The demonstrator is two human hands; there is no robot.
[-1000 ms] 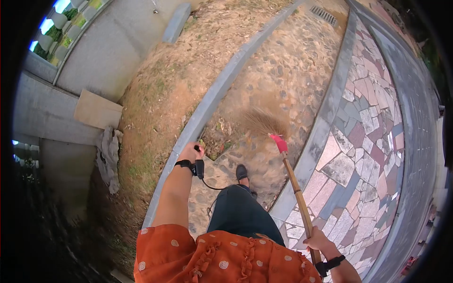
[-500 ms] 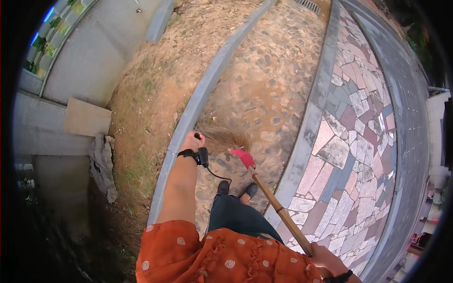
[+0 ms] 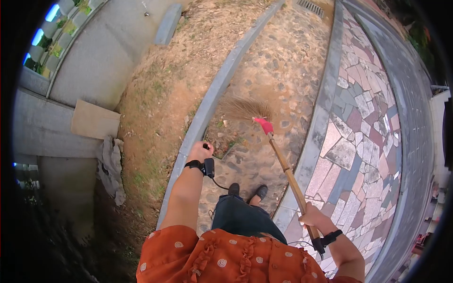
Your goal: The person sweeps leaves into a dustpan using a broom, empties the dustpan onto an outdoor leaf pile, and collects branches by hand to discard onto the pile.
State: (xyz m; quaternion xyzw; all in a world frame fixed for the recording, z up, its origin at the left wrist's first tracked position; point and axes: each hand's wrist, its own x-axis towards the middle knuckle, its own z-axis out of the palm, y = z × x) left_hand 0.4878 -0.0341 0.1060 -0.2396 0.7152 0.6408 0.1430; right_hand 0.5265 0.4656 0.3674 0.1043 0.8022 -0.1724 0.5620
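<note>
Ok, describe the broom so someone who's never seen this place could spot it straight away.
Start at the dirt-dusted cobbled strip between two grey kerbs. From the right hand, a jointed, bamboo-like pole slants forward to brown bristles over those cobbles: that's the broom. Its bright pinkish-red binding stands out from the tan and grey cobbles.

Broom bristles (image 3: 247, 109) between 2 curbs (image 3: 222, 78), apparently on the path (image 3: 283, 70); paving (image 3: 358, 141) lies right, board (image 3: 96, 119) far left.

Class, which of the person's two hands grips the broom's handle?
The right hand, wrapped round the handle; the left hand is apart from it, near the left-hand kerb.
</note>
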